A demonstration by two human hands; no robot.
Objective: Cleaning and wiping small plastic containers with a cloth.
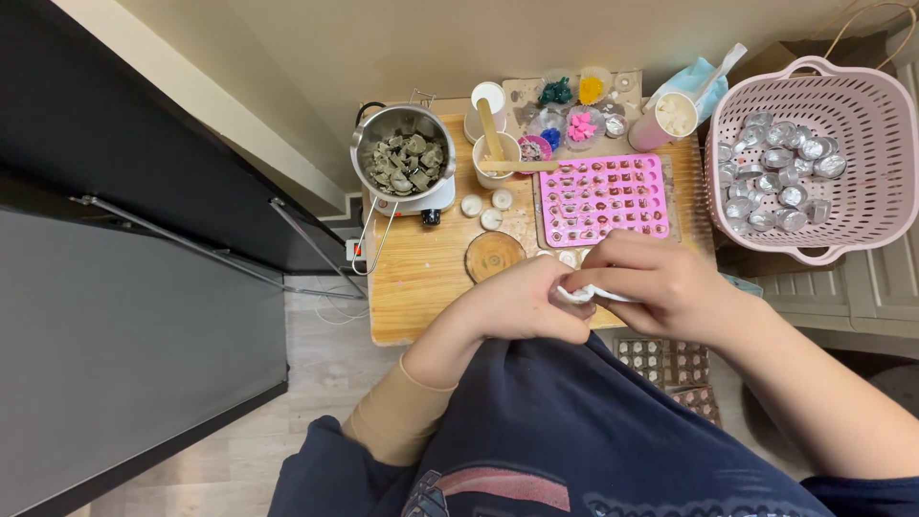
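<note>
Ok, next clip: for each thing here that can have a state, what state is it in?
Left hand: closed on small white object.
Right hand: pinching the same object.
Round metal pot: uncovered, full of grey-green chunks.
Pink silicone mould tray: flat on the table, many cavities filled.
Pink plastic basket: partly filled with small silver cups.
White paper cup: upright, wooden stick laid across its rim.
</note>
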